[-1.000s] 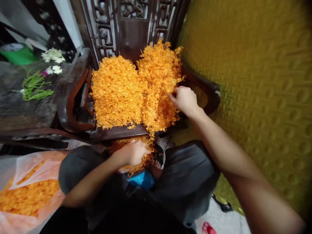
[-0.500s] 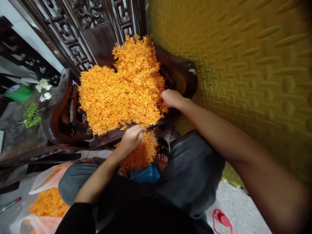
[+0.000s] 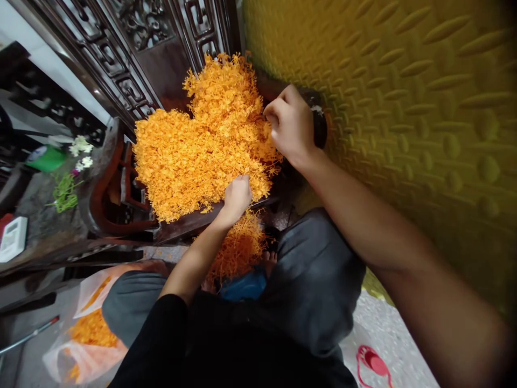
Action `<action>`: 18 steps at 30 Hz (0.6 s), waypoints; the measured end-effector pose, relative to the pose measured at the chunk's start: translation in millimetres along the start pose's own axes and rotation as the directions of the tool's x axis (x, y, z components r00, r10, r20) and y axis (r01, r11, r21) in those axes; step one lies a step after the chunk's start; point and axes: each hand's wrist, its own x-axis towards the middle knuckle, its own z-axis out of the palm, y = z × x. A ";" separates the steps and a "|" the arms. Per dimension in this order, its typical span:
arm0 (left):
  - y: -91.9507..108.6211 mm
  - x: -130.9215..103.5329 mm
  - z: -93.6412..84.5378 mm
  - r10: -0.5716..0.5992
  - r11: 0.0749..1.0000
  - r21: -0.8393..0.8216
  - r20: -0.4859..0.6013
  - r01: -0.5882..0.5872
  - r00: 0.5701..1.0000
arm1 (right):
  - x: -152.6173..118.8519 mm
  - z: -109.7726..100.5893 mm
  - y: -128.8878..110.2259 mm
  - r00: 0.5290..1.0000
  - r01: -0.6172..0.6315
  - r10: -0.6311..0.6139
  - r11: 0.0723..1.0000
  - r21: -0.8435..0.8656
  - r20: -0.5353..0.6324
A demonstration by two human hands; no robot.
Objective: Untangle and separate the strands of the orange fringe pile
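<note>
A large heap of thin-petalled orange flowers (image 3: pixel 194 161) covers the seat of a dark carved wooden chair (image 3: pixel 194 225). My left hand (image 3: pixel 237 198) is closed at the front edge of the heap, and a thin needle-like stick (image 3: pixel 259 202) seems to run from it to the right. Raised at the heap's right side, my right hand (image 3: pixel 293 126) has its fingers pinched together; what they hold, if anything, is too small to make out. Below the seat, between my legs, more orange strands (image 3: pixel 238 248) rise over something blue (image 3: pixel 244 285).
A yellow embossed surface (image 3: pixel 383 108) stands close on the right. At lower left is a plastic bag (image 3: pixel 81 361) with orange petals. White flowers (image 3: pixel 81 145), green stems (image 3: pixel 64 194) and a white device (image 3: pixel 14 240) lie on the left tabletop. A pink-red object (image 3: pixel 375 362) is at lower right.
My right hand has risen from the heap's right edge and turned, still pinched. My left hand has moved up and right onto the front of the heap. The view has shifted slightly.
</note>
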 end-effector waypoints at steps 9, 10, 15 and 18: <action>6.1 61.8 -74.9 -0.171 0.561 -0.827 -0.062 0.045 0.983 | -4.5 27.5 -0.6 0.843 0.059 -0.242 0.929 0.364 0.480; 8.5 63.3 -81.6 -0.178 0.520 -0.852 -0.047 0.054 0.983 | -4.6 30.5 2.6 0.856 0.022 -0.225 0.915 0.402 0.465; 14.1 58.6 -93.6 -0.109 0.465 -0.885 -0.030 0.025 0.994 | -3.3 36.2 19.3 0.873 0.002 -0.244 0.867 0.498 0.422; 12.4 58.3 -89.8 -0.036 0.500 -0.865 -0.057 -0.031 0.998 | -3.4 34.7 20.8 0.879 -0.012 -0.223 0.873 0.487 0.421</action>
